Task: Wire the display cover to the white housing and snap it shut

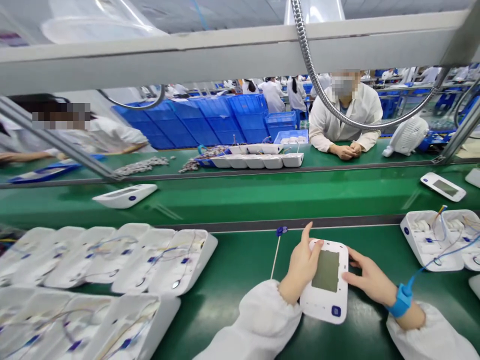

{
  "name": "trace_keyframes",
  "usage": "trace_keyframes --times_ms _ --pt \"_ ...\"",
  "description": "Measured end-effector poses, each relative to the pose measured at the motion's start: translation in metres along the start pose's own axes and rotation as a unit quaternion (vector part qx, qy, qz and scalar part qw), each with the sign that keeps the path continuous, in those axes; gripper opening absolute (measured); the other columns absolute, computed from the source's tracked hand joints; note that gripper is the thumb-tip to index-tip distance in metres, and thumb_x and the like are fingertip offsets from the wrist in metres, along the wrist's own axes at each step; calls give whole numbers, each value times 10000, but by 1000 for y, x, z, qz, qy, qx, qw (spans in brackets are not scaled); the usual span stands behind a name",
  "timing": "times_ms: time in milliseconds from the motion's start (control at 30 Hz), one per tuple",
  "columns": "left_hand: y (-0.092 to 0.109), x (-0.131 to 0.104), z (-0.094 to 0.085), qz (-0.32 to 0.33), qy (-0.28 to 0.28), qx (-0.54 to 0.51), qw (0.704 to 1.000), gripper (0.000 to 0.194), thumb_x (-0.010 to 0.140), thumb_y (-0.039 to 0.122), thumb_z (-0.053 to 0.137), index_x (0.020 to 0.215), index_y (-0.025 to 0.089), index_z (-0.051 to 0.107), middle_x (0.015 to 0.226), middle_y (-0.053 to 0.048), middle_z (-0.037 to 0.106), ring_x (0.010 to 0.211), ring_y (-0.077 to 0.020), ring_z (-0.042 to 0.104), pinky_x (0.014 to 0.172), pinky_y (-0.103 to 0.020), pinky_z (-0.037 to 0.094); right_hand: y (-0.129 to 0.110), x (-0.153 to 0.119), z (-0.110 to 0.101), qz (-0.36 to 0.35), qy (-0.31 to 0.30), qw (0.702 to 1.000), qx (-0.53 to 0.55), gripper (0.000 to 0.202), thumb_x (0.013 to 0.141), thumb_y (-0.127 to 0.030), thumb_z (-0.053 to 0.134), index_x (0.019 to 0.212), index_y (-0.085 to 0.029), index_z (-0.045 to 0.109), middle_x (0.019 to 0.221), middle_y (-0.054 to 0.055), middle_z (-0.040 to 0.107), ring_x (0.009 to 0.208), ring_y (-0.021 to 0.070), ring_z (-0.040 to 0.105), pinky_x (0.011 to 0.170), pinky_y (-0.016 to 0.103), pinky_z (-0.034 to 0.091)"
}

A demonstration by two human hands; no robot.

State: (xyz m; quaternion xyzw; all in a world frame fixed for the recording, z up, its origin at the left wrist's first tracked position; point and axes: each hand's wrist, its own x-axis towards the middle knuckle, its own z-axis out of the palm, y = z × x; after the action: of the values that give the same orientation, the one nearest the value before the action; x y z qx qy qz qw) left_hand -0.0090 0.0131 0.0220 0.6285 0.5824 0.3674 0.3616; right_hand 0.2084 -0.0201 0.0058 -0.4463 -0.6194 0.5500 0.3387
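Device (324, 296), white with a grey screen (327, 270), is held near, right of centre, over the green bench (232, 280). Left hand (302, 262) grasps its left edge, one finger raised; right hand (369, 281) pinches its right edge. It looks light, stiff, smooth; the screen seems fragile, so the side edges suit gripping.

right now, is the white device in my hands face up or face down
Face up: the device shows its grey screen and blue patch toward the camera.
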Motion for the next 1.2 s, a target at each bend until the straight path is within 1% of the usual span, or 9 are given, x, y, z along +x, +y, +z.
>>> trace_keyframes --times_ms 133,233,333,667,867,967,1033,1133,1200 --pt "0 -4 11 -7 26 -67 997 587 963 501 431 1436 157 377 896 -76 690 813 -258 666 768 -407 505 0 4 5 -9 7 998 57 667 824 -400 683 1446 -241 502 1453 98 560 1317 299 542 1117 488 408" --pt "4 -15 28 -36 76 -119 989 602 927 513 510 1399 158 394 924 -81 688 833 -250 677 779 -396 532 -2 10 14 15 99 993 58 516 880 -513 577 1304 -218 594 1319 112 658 1188 297 636 1018 458 492" --pt "9 -27 44 -59 109 -134 983 645 888 533 564 1387 163 386 951 -84 681 858 -257 682 789 -393 542 -7 15 19 21 193 979 -63 395 938 -541 468 1086 -217 638 1111 103 726 1048 283 681 921 422 516" --pt "7 -29 49 -75 115 -146 980 696 822 556 623 1371 174 428 1066 -105 679 970 -275 681 879 -415 542 -5 19 21 7 206 967 -150 328 923 -522 475 906 -208 569 894 62 693 845 226 656 763 330 467" --pt "13 -3 44 5 -15 -83 996 646 884 512 541 1410 162 404 1120 -126 693 1022 -292 672 965 -491 504 -10 17 0 42 229 943 -240 369 938 -548 447 753 -229 464 736 20 628 709 197 611 656 293 403" --pt "24 -1 34 105 -24 94 990 644 891 448 562 1443 154 407 1380 -169 572 1326 -339 493 1175 -620 240 -24 3 -16 95 182 913 -353 440 940 -566 464 670 -219 459 657 21 614 636 187 580 580 283 317" --pt "29 -12 28 144 -60 197 968 759 850 512 632 1476 157 391 1522 -190 422 1444 -377 329 1197 -660 117 -36 -14 -21 122 149 882 -430 494 961 -559 437 618 -207 485 636 41 630 621 192 588 558 291 272" --pt "27 -39 25 141 -181 254 940 1185 600 653 816 1543 169 286 1606 -233 231 1469 -462 233 1175 -688 163 -52 -42 -18 138 83 842 -515 559 1000 -515 382 573 -198 551 629 75 661 631 214 633 554 304 291" --pt "23 -51 26 157 -211 266 927 1275 524 619 867 1557 190 254 1620 -231 188 1463 -486 230 1172 -690 178 -63 -55 -13 151 67 807 -567 531 996 -512 409 634 -193 632 674 100 690 667 246 667 575 318 363"
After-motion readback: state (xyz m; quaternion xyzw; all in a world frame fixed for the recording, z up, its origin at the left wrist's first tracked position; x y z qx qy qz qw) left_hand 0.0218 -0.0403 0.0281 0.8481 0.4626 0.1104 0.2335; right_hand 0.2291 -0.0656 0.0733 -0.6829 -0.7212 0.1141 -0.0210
